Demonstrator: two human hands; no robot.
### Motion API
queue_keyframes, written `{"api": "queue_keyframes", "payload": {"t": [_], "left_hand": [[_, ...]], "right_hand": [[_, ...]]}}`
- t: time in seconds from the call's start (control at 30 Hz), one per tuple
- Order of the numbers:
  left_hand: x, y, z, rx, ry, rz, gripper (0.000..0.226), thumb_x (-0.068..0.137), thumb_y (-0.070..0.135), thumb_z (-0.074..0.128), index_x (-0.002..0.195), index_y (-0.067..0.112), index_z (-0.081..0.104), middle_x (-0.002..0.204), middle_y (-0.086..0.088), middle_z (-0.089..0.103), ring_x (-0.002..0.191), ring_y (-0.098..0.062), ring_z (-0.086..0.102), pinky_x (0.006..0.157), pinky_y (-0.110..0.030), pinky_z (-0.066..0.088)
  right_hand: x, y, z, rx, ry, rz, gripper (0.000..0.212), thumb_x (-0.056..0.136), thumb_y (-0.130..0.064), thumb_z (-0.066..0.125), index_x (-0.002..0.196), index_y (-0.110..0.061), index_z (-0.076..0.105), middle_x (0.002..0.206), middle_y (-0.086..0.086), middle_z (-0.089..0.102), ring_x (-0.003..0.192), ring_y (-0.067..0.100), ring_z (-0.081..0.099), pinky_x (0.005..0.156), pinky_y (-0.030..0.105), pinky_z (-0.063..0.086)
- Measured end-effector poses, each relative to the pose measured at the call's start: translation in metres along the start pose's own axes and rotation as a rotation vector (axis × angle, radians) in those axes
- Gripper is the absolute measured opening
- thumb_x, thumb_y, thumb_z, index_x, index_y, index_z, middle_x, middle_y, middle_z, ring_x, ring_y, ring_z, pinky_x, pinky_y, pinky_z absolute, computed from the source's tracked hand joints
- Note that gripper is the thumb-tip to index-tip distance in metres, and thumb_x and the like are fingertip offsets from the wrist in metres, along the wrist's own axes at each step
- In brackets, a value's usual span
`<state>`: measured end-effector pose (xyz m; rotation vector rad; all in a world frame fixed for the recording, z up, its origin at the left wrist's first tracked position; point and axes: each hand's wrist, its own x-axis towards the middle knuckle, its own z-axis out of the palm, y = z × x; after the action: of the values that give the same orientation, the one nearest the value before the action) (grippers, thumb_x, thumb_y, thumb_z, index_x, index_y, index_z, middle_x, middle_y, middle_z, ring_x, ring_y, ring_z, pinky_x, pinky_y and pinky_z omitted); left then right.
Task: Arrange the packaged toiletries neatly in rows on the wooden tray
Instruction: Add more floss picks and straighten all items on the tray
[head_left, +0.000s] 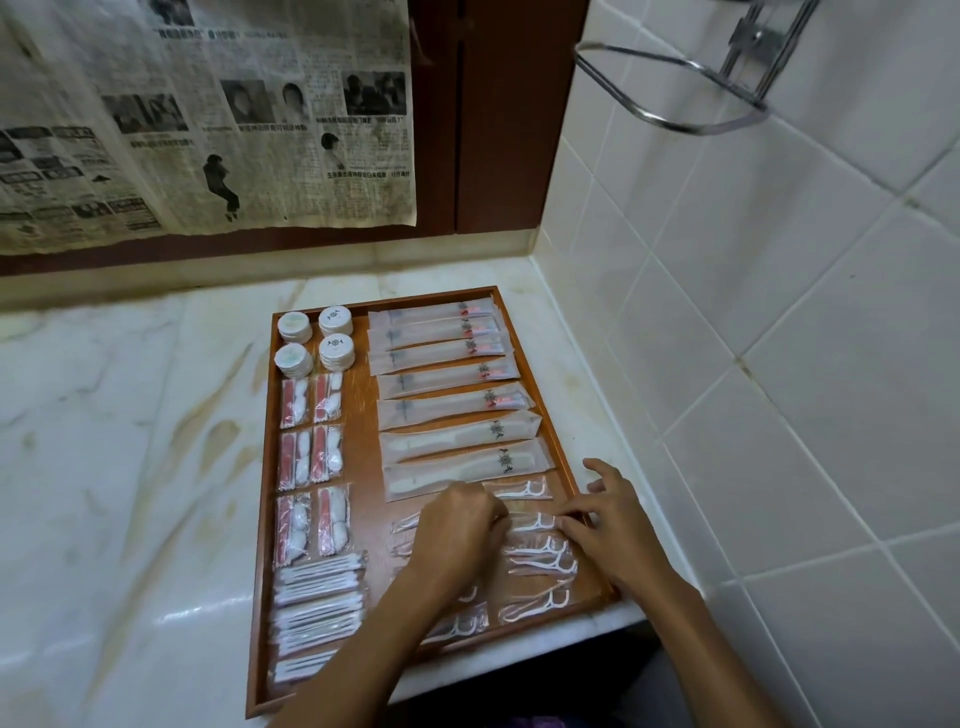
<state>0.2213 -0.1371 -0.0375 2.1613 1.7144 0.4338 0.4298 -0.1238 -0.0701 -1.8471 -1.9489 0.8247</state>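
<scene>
A wooden tray (265, 467) lies on the marble counter. Long toothbrush and comb packets (447, 402) lie in a column on its right half. At its far left corner stand round white stacks (315, 340); below them lie cotton packets (311, 462) and swab packets (317, 608). Floss pick packets (540, 558) fill the near right corner. My left hand (457, 530) has its fingers curled on one floss packet (535, 522) in the middle of that group. My right hand (605, 522) pinches the same packet's right end by the tray rim.
The marble counter (119, 441) runs left of the tray. A tiled wall (753, 338) stands close on the right with a metal ring holder (675, 88) above. Newspaper (208, 114) hangs on the back wall. The counter's front edge lies just under the tray's near right corner.
</scene>
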Motion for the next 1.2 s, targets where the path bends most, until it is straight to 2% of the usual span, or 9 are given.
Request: {"api": "queue_keyframes", "payload": {"t": [0.13, 0.23, 0.33, 0.5, 0.63, 0.73, 0.9, 1.07, 1.2], "left_hand": [[-0.003, 0.003, 0.005, 0.033, -0.035, -0.043, 0.024, 0.092, 0.033, 0.055, 0.089, 0.021, 0.075, 0.088, 0.004, 0.067, 0.083, -0.013, 0.06, 0.065, -0.023, 0.04], [-0.004, 0.005, 0.008, 0.051, -0.039, -0.074, 0.024, 0.092, 0.033, 0.055, 0.083, 0.019, 0.073, 0.083, 0.003, 0.064, 0.08, -0.014, 0.059, 0.067, -0.026, 0.047], [-0.005, 0.005, 0.01, 0.046, -0.04, -0.103, 0.024, 0.092, 0.035, 0.057, 0.084, 0.019, 0.073, 0.085, 0.003, 0.064, 0.081, -0.013, 0.058, 0.068, -0.026, 0.046], [-0.004, 0.005, 0.011, 0.042, -0.033, -0.139, 0.026, 0.091, 0.038, 0.058, 0.087, 0.018, 0.074, 0.088, 0.002, 0.066, 0.083, -0.015, 0.06, 0.073, -0.033, 0.052], [-0.005, 0.005, 0.013, 0.061, -0.013, -0.16, 0.027, 0.089, 0.041, 0.06, 0.083, 0.018, 0.073, 0.082, 0.003, 0.064, 0.08, -0.015, 0.059, 0.066, -0.03, 0.047], [-0.007, 0.006, 0.015, 0.086, 0.005, -0.172, 0.028, 0.089, 0.04, 0.059, 0.079, 0.017, 0.071, 0.075, 0.005, 0.056, 0.079, -0.016, 0.057, 0.059, -0.028, 0.035], [-0.008, 0.007, 0.016, 0.076, -0.007, -0.194, 0.027, 0.089, 0.039, 0.057, 0.086, 0.017, 0.073, 0.084, 0.001, 0.064, 0.084, -0.019, 0.058, 0.066, -0.032, 0.046], [-0.012, 0.008, 0.011, 0.041, 0.033, -0.198, 0.026, 0.091, 0.039, 0.055, 0.087, 0.019, 0.073, 0.084, 0.002, 0.064, 0.085, -0.017, 0.056, 0.067, -0.032, 0.045], [-0.022, 0.008, 0.009, 0.001, 0.026, -0.173, 0.022, 0.09, 0.038, 0.058, 0.093, 0.025, 0.075, 0.085, 0.002, 0.064, 0.087, -0.018, 0.058, 0.069, -0.033, 0.047]], "right_hand": [[0.003, -0.001, 0.002, -0.054, 0.035, -0.019, 0.014, 0.083, -0.036, 0.073, 0.096, -0.037, 0.076, 0.15, -0.007, 0.035, 0.119, 0.01, 0.041, 0.094, 0.032, 0.047], [0.003, -0.001, 0.004, -0.075, 0.057, -0.026, 0.016, 0.085, -0.038, 0.07, 0.1, -0.037, 0.075, 0.149, -0.005, 0.038, 0.119, 0.012, 0.042, 0.092, 0.029, 0.044], [0.001, -0.003, 0.005, -0.092, 0.085, -0.041, 0.016, 0.086, -0.037, 0.07, 0.101, -0.036, 0.075, 0.148, -0.004, 0.041, 0.118, 0.012, 0.043, 0.089, 0.025, 0.04], [-0.001, -0.007, 0.003, -0.086, 0.118, -0.055, 0.014, 0.087, -0.033, 0.068, 0.1, -0.033, 0.075, 0.145, -0.002, 0.043, 0.117, 0.015, 0.044, 0.089, 0.031, 0.046], [-0.001, -0.008, 0.005, -0.09, 0.123, -0.057, 0.016, 0.088, -0.032, 0.068, 0.102, -0.03, 0.075, 0.145, 0.0, 0.043, 0.119, 0.016, 0.043, 0.091, 0.034, 0.048], [0.001, -0.007, 0.005, -0.094, 0.126, -0.063, 0.016, 0.088, -0.033, 0.068, 0.102, -0.028, 0.075, 0.145, 0.0, 0.045, 0.119, 0.016, 0.044, 0.091, 0.035, 0.05], [0.0, -0.006, 0.005, -0.089, 0.115, -0.069, 0.017, 0.088, -0.033, 0.068, 0.103, -0.027, 0.075, 0.145, 0.0, 0.045, 0.12, 0.016, 0.044, 0.092, 0.036, 0.051], [-0.002, -0.004, 0.005, 0.071, 0.133, -0.065, 0.017, 0.085, -0.027, 0.073, 0.102, -0.025, 0.076, 0.144, 0.0, 0.045, 0.114, 0.01, 0.045, 0.09, 0.03, 0.05], [-0.009, 0.004, 0.002, 0.106, 0.076, -0.075, 0.014, 0.083, -0.029, 0.075, 0.097, -0.03, 0.076, 0.145, -0.004, 0.042, 0.113, 0.005, 0.041, 0.089, 0.026, 0.047]]}}
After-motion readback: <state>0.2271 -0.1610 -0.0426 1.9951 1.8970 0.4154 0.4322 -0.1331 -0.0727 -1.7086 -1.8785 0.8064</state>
